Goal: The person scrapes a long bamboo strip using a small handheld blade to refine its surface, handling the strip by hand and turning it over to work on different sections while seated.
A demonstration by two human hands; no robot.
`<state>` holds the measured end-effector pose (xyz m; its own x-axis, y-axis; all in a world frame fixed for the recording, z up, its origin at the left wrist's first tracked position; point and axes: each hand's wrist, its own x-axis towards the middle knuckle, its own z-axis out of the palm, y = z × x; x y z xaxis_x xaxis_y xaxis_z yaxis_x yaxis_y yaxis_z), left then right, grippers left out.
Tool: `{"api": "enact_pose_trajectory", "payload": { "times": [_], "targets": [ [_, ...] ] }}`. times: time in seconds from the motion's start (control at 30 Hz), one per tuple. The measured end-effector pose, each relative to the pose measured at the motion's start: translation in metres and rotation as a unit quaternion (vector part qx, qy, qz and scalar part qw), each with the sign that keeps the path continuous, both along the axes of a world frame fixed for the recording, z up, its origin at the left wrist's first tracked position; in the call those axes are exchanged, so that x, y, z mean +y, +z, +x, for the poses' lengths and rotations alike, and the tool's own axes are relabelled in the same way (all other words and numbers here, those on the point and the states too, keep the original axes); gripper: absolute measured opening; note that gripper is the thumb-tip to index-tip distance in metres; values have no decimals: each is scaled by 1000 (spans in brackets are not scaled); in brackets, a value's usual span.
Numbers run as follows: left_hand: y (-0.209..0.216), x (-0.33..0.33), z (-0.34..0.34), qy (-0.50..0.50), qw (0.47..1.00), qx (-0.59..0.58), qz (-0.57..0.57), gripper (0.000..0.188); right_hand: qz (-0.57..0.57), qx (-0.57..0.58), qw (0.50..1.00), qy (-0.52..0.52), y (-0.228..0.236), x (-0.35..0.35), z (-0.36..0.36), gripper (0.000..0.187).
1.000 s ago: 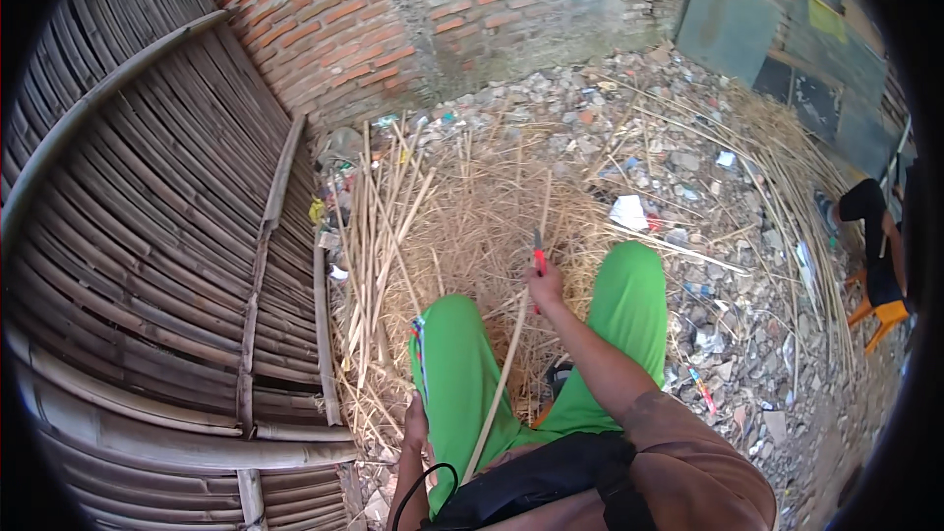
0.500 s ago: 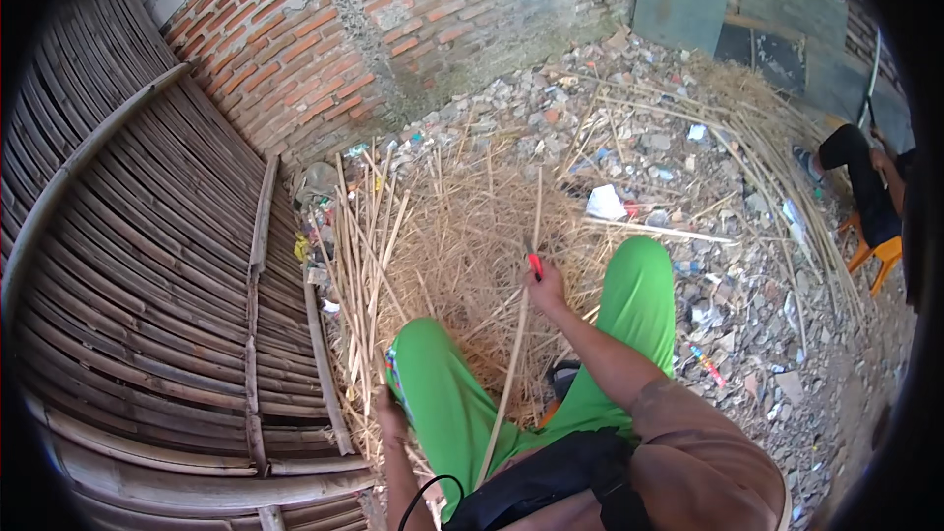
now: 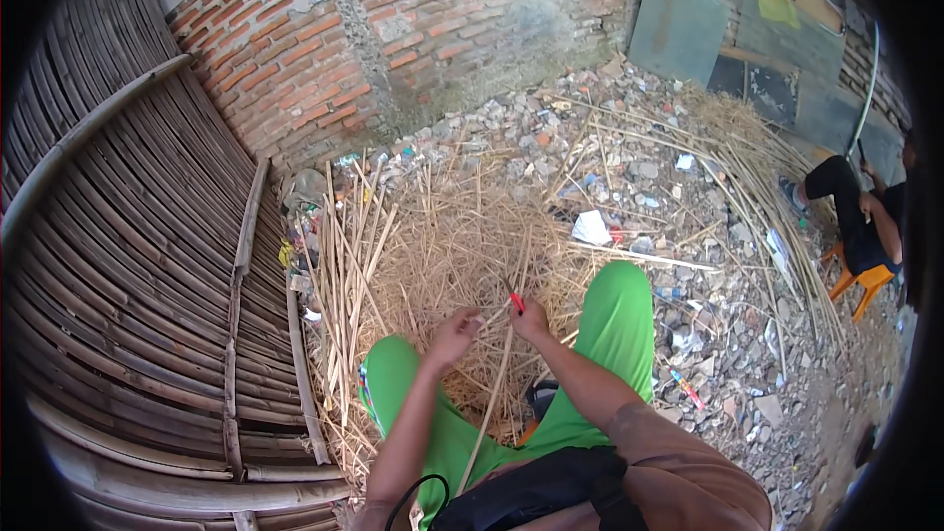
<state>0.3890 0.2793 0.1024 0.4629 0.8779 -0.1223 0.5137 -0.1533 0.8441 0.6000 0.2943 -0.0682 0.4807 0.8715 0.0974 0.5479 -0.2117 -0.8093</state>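
Where a bamboo wall (image 3: pixel 147 265) stands on the left and a brick wall (image 3: pixel 472 39) at the back, a wide heap of straw (image 3: pixel 442 236) lies in front of the person's green trousers (image 3: pixel 619 324). One long stick (image 3: pixel 492 398) runs from near the black bag (image 3: pixel 531 488), between the legs, up and away over the straw, leaning a little right. It passes between the two hands, close by the right hand (image 3: pixel 532 321), which is the nearer one; the left hand (image 3: pixel 453 338) sits a bit apart on the other side, fingers reaching toward it. The right hand is wrapped around the red handle of a small knife (image 3: pixel 517 302), its thin blade pointing away and slightly left. I cannot tell if the left fingers pinch anything. The stick's far end gets lost in the straw, and whether the right hand touches the stick is hard to see.
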Motion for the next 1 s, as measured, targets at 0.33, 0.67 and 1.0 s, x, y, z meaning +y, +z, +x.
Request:
{"api": "enact_pose_trajectory", "payload": {
  "times": [0.33, 0.67, 1.0],
  "targets": [
    [-172, -61, 12, 4, 993, 0, -122, 41, -92, -45, 990, 102, 10, -7, -25, 23],
    [-150, -62, -7, 10, 996, -45, -71, 23, -70, -5, 991, 112, 21, -3, -51, 26],
    [-121, -72, 7, -10, 996, -79, -50, 17, -3, 17, 994, 110, 35, -15, -30, 25]
  ]
}}
